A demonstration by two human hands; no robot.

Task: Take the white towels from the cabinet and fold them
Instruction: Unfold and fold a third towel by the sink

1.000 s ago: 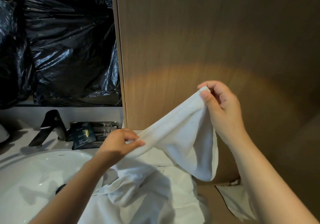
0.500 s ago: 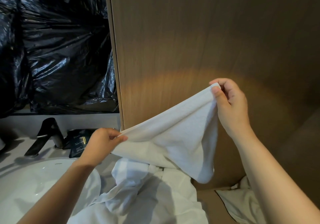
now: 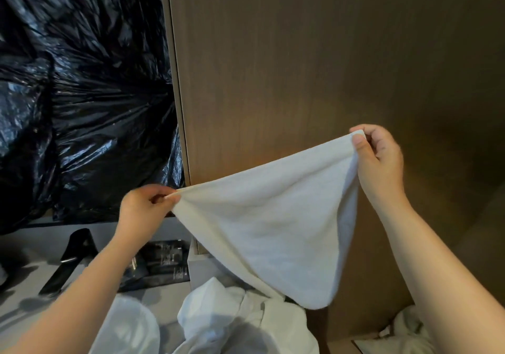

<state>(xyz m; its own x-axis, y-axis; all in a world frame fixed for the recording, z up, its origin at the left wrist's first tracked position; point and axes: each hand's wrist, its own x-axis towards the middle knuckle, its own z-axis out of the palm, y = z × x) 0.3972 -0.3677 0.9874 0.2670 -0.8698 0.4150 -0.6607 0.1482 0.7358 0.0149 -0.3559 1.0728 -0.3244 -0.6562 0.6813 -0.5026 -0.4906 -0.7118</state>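
With left hand [image 3: 142, 211] and right hand [image 3: 379, 159] each pinching a top corner of the white towel [image 3: 267, 228], held aloft before the wooden cabinet [image 3: 300, 66], level both corners, tauten the edge, then meet corners squarely.

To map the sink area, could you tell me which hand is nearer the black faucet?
Left. The left hand is just above-right of the faucet; the right hand is far to its right.

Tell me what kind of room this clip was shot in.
Probably a hotel bathroom: a white washbasin with a black tap, dark amenity packets beside it, and white towels by a wooden cabinet.
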